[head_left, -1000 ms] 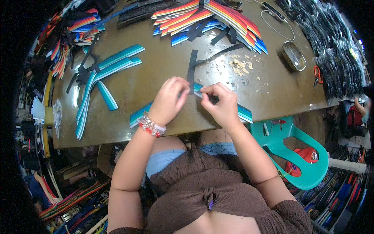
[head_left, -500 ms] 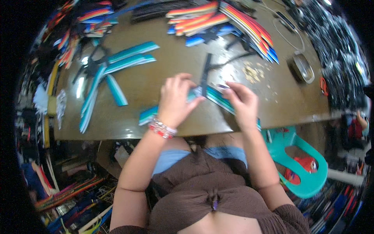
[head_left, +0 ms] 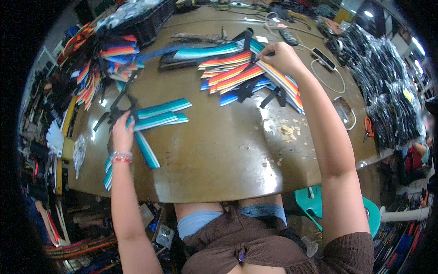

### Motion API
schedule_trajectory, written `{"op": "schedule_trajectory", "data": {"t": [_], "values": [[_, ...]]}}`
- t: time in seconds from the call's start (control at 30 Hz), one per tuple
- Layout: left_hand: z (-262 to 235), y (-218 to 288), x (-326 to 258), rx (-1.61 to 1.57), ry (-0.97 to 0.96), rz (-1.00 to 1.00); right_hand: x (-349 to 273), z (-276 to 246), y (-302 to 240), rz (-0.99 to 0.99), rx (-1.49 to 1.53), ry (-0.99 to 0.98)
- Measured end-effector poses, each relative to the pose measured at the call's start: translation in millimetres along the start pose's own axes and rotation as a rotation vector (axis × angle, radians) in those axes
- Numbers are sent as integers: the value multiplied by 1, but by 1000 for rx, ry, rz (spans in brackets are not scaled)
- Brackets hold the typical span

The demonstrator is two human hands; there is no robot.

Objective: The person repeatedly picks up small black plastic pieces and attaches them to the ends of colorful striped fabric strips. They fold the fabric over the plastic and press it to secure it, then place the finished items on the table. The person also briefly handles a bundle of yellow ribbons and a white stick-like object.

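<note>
The left hand (head_left: 122, 131) is resting at the teal strips (head_left: 164, 108) on the table (head_left: 205, 150), the right hand (head_left: 280, 57) is hovering by the orange strips (head_left: 232, 68), both grips unclear, a snagging finger possibly skewing that pile

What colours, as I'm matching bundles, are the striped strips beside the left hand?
Those strips: teal shades plus white, clearest in the head view.

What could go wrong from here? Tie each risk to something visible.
The black straps by the left hand bunch together, so lifting one near teal strip might drag others. The far teal strip lies beside the orange strips near the right hand; they could get mixed. Loose scraps might cling.
</note>
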State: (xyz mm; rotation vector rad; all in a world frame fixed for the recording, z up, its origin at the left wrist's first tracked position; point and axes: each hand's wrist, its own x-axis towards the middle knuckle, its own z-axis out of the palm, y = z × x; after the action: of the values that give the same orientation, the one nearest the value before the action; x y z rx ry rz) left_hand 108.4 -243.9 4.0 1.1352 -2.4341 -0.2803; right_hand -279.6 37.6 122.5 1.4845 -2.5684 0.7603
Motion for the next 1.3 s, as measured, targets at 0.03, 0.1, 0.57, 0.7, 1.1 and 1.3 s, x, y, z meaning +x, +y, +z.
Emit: {"op": "schedule_trajectory", "data": {"t": [0.03, 0.1, 0.57, 0.7, 1.1, 1.3], "values": [[5, -17, 3, -64, 3, 23, 6, -4, 17, 79, -61, -30], [10, -33, 4, -38, 113, 177, -17, -7, 51, 112, -436, 343], [-20, 196, -46, -1241, -234, 226, -295, -31, 195, 643, -79, 699], [22, 232, -121, -673, -663, 136, -298, -29, 198, 422, -193, 992], [61, 223, -142, -426, -186, 563, -249, 77, -67, 473, 979, 302], [81, 224, -143, -489, -185, 528, -245, 118, -73, 406, 595, 400]]}}
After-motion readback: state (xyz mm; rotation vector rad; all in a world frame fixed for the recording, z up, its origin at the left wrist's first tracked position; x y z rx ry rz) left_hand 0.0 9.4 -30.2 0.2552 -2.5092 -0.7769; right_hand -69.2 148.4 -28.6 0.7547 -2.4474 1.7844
